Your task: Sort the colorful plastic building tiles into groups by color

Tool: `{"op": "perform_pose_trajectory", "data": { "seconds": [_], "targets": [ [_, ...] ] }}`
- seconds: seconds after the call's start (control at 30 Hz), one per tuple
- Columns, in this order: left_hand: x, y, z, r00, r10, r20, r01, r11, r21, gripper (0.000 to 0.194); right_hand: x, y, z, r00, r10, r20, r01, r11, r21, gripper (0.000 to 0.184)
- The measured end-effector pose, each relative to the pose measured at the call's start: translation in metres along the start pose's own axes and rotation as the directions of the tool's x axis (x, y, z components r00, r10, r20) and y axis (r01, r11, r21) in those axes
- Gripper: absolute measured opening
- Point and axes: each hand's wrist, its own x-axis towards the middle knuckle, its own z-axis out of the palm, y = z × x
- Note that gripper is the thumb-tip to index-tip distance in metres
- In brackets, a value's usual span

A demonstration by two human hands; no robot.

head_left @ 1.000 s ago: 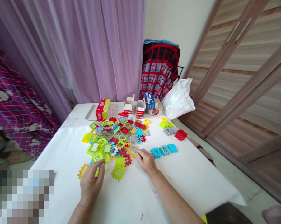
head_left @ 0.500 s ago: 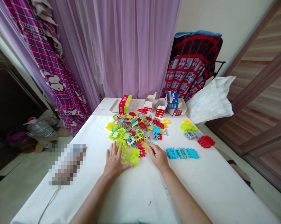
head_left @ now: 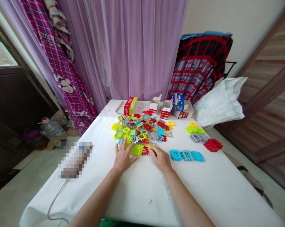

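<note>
Left of the left hand, a pixelated object lies on the white tablecloth, and it is too blurred to tell what it is. The left hand rests open on the cloth with spread fingers, and its fingertips reach the near edge of a big pile of plastic waffle blocks in many colours. Just right of this hand lies a lime green block, and a red block sits between the two hands, which are apart. The right hand is curled down at the pile's edge, but I cannot tell if it pinches a small piece. Right of this hand is a row of blue blocks, and further right are a grey group, a green group and a red stack. Beyond the pile, far ahead of the hands, stand a red and yellow box and a blue box.
</note>
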Motion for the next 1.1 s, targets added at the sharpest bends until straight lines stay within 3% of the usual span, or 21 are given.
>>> {"op": "perform_pose_trajectory", "data": {
  "seconds": [0.1, 0.27, 0.37, 0.43, 0.5, 0.63, 0.7, 0.8, 0.83, 1.0, 1.1],
  "targets": [
    [0.000, 0.004, -0.005, 0.998, 0.059, -0.023, -0.059, 0.998, 0.002, 0.072, 0.000, 0.000, 0.000, 1.000, 0.014, 0.005, -0.014, 1.000, 0.023, 0.023],
    [0.002, 0.005, -0.009, 0.989, 0.147, -0.010, -0.147, 0.986, -0.073, 0.032, -0.001, -0.002, -0.002, 1.000, 0.018, -0.003, -0.018, 0.999, 0.035, 0.021],
    [0.003, 0.003, -0.011, 0.986, 0.153, -0.059, -0.161, 0.974, -0.161, 0.023, -0.003, -0.002, -0.002, 0.999, 0.030, -0.020, -0.029, 0.999, 0.046, 0.022],
    [0.003, 0.001, -0.012, 0.989, 0.081, -0.126, -0.113, 0.954, -0.276, 0.023, -0.005, -0.002, -0.002, 0.999, 0.034, -0.027, -0.033, 0.998, 0.052, 0.024],
    [0.003, -0.001, -0.012, 0.982, -0.075, -0.175, -0.011, 0.897, -0.442, 0.026, -0.007, -0.003, -0.003, 0.999, 0.036, -0.027, -0.035, 0.998, 0.051, 0.024],
    [0.004, 0.004, -0.009, 0.936, -0.304, -0.176, 0.136, 0.777, -0.615, 0.046, -0.012, -0.005, -0.005, 0.999, 0.019, -0.037, -0.018, 0.999, 0.042, 0.024],
    [0.004, 0.013, -0.007, 0.924, -0.382, -0.031, 0.248, 0.657, -0.712, 0.053, -0.013, -0.008, -0.007, 0.998, 0.024, -0.051, -0.022, 0.999, 0.040, 0.025],
    [0.005, 0.027, -0.006, 0.841, -0.400, 0.363, 0.496, 0.305, -0.813, 0.055, -0.014, -0.014, -0.011, 0.998, 0.043, -0.053, -0.041, 0.998, 0.046, 0.033],
    [0.006, 0.030, -0.007, 0.816, -0.372, 0.442, 0.543, 0.233, -0.807, 0.055, -0.014, -0.016, -0.013, 0.998, 0.033, -0.053, -0.031, 0.999, 0.044, 0.036],
    [0.008, 0.034, -0.009, 0.809, -0.275, 0.520, 0.580, 0.223, -0.784, 0.055, -0.013, -0.025, -0.015, 0.981, -0.162, -0.107, 0.158, 0.986, -0.048, 0.054],
    [0.009, 0.032, -0.010, 0.810, -0.219, 0.545, 0.586, 0.245, -0.773, 0.053, -0.014, -0.027, -0.014, 0.972, -0.217, -0.089, 0.209, 0.974, -0.088, 0.052]
  ]
}}
